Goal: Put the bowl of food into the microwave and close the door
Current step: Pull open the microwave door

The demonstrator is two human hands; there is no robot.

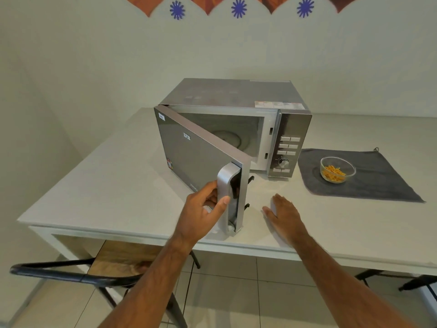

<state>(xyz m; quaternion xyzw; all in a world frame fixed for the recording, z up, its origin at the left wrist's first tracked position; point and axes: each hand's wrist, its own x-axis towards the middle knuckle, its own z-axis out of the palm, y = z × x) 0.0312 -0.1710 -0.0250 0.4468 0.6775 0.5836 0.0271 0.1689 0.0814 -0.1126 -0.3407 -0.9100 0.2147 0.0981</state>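
Note:
A silver microwave (236,95) stands on the white table (99,185). Its dark glass door (194,152) is swung partly open toward me, and the cavity with the round turntable (228,138) shows behind it. My left hand (203,214) grips the silver door handle (227,185) at the door's free edge. My right hand (283,216) rests flat on the table just right of the door, fingers apart, holding nothing. A clear glass bowl (337,169) with orange food sits on a grey cloth (378,183) to the right of the microwave, well away from both hands.
The microwave's control panel (287,147) with buttons and a dial faces me. A black-framed chair with a wooden seat (113,259) is tucked under the table's front left. A wall stands close behind the table. Tiled floor lies below.

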